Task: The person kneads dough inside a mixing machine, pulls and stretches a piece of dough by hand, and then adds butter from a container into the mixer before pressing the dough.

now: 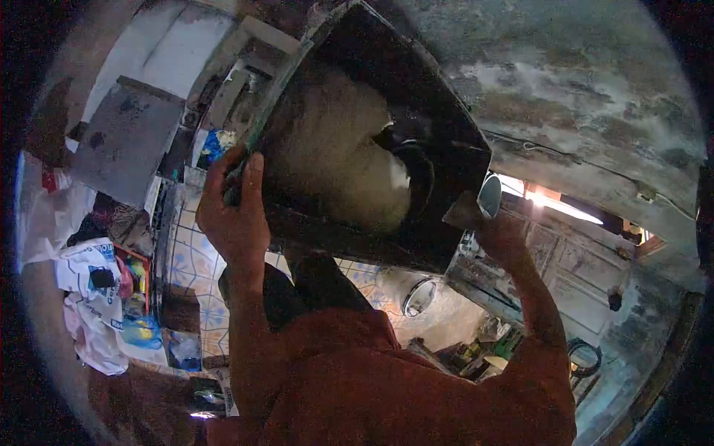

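Note:
A large dark, angular tray [357,260] with raised sides is in front of me, tilted. Pale brown loose material [327,149] covers much of its inside, and a dark patch shows at the right. My left hand [236,208] is closed on the tray's left rim, thumb on top. At the tray's right corner is my right hand [500,236], fingers bent. A small flat, triangular piece [462,211], like a scraper, juts from it over the tray. Just behind that hand appears a pale round-mouthed container [490,195]; whether the hand touches it I cannot tell.
Patterned tiles [195,256] cover the floor, where a round white-rimmed vessel [420,297] stands. White printed bags [89,275] are heaped at left beside a grey board [130,141]. A worn wall [580,82] with a cable [550,151] rises at right, near a panelled door [587,279].

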`<state>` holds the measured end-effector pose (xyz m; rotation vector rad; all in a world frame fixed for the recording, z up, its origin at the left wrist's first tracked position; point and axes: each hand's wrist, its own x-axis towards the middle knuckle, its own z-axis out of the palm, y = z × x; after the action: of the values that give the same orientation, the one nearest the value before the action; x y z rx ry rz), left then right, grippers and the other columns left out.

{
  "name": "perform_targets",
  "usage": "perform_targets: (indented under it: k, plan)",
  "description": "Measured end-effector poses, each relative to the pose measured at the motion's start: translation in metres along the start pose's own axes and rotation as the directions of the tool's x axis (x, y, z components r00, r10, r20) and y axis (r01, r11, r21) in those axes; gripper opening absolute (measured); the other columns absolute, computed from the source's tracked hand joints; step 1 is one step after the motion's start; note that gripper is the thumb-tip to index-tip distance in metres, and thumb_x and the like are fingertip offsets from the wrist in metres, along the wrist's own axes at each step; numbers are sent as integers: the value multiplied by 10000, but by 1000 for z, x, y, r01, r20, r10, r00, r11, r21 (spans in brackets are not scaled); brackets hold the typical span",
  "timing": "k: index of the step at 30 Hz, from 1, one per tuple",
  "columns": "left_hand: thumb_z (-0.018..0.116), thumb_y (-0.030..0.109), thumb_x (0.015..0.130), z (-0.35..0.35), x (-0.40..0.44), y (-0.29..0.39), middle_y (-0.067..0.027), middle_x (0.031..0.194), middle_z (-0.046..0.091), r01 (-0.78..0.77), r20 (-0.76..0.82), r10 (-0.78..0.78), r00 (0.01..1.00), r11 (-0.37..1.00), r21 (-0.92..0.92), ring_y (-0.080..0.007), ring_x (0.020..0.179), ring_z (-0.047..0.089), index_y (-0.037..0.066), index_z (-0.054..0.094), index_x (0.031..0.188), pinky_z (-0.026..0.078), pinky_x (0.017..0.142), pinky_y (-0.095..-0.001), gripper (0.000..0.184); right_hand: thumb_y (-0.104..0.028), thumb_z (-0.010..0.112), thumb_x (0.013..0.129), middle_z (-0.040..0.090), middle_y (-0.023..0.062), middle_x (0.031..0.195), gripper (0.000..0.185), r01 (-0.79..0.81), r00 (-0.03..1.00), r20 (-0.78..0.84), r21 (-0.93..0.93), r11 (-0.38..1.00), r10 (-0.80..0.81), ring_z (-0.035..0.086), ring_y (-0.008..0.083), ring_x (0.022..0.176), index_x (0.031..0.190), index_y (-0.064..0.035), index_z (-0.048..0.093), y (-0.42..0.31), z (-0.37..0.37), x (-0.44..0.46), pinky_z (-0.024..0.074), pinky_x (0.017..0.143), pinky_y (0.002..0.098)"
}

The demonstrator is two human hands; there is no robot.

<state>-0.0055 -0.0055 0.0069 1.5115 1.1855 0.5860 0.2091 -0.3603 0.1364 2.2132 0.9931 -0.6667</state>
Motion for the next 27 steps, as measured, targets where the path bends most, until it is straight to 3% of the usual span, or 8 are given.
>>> perform_targets:
  k: [7, 9, 14, 16, 19, 23, 25, 27]
  plan:
    - [695, 244, 877, 2, -2, 0, -96, 1025, 690, 1, 3, -1, 1000, 999, 45, -187, 943, 646, 45, 661, 1090, 499, 826, -323, 293, -220, 573, 817, 642, 202, 911, 269, -6, 998, 61, -125, 992, 14, 638, 364, 818, 991, -19, 614, -18, -3, -5, 516, 701, 506]
    - [699, 213, 873, 5, -2, -3, -98, 1028, 688, -10, -10, 9, 1000, 987, -159, -181, 934, 642, 33, 661, 1080, 496, 836, -314, 276, -223, 573, 818, 643, 193, 904, 276, 24, 1000, 21, -122, 992, -21, 639, 349, 820, 992, -13, 614, -12, 8, -1, 515, 696, 499]
    - [701, 185, 869, 2, 0, -4, -104, 1008, 686, -10, -12, 10, 1000, 1000, -28, -179, 928, 641, 28, 661, 1068, 500, 827, -309, 258, -228, 573, 826, 645, 154, 884, 286, 56, 998, -12, -231, 971, -60, 641, 320, 833, 1004, -8, 617, 8, 32, 34, 507, 700, 481]
    - [704, 178, 865, 4, 0, -5, -105, 1000, 685, -19, -22, 19, 1000, 1000, -18, -180, 924, 642, 27, 660, 1067, 501, 824, -310, 256, -193, 654, 777, 657, 166, 829, 325, 280, 954, -20, -298, 912, -299, 651, 356, 732, 1063, -44, 619, 57, 107, 92, 503, 613, 512]
    - [717, 175, 853, 0, 1, 1, -108, 996, 684, 17, -31, -18, 999, 999, -47, -193, 915, 645, 28, 665, 1055, 501, 820, -313, 255, -166, 672, 733, 653, 144, 808, 287, 38, 984, -156, -274, 961, -84, 644, 340, 707, 995, -55, 641, 34, 123, 185, 505, 596, 485]
    - [727, 170, 843, 0, 3, -12, -108, 964, 690, -73, -27, 74, 997, 997, 11, -187, 890, 649, 27, 674, 1020, 501, 802, -310, 234, -157, 684, 704, 649, 148, 806, 299, 249, 681, -522, -495, 832, -514, 639, 326, 693, 986, -70, 643, 58, 103, 211, 502, 590, 476]
    - [725, 174, 846, 2, 1, -3, -103, 956, 693, -58, -44, 55, 998, 996, -63, -177, 880, 648, 27, 675, 1019, 498, 793, -305, 233, -145, 683, 713, 643, 144, 750, 306, 382, 907, -18, -382, 841, -421, 642, 307, 671, 1011, -100, 631, 54, -2, 156, 504, 569, 456]
    - [720, 184, 851, 2, 0, 0, -103, 955, 695, -80, -45, 77, 996, 993, -82, -175, 874, 648, 33, 678, 1021, 496, 788, -302, 231, -143, 683, 718, 632, 138, 706, 389, 341, 900, -104, -436, 833, -423, 637, 299, 651, 1099, -125, 609, 49, -56, 105, 501, 556, 433]
